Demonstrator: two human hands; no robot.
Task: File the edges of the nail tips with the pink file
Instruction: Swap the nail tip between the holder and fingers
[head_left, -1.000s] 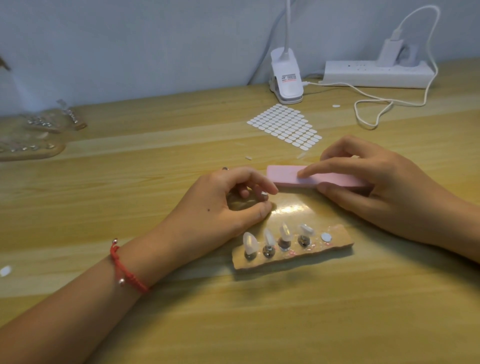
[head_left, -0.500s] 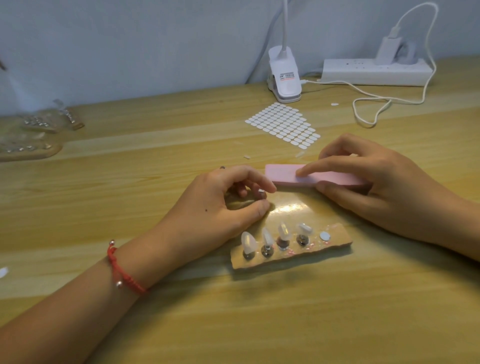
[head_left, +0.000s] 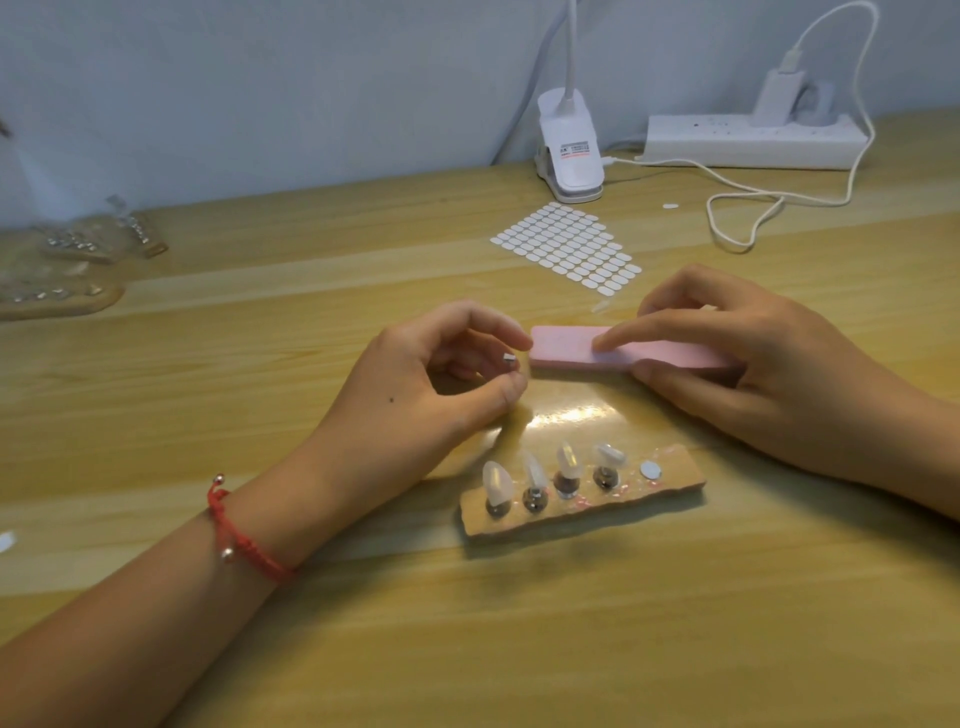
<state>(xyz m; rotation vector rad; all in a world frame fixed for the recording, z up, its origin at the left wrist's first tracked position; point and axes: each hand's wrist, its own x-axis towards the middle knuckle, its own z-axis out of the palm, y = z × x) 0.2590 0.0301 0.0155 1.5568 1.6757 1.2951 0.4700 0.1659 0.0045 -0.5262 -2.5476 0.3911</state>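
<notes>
Pink, likely light and stiff, the file is being pinched mid-length between the right hand's forefinger and thumb, while the left hand's curled fingers are pinching a tiny peg just off its end

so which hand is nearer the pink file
Right. The right hand grips the file, index finger on top; the left hand sits just off its left end, pinching a small metal peg.

Left hand curled; right hand pinches the pink file.
</notes>
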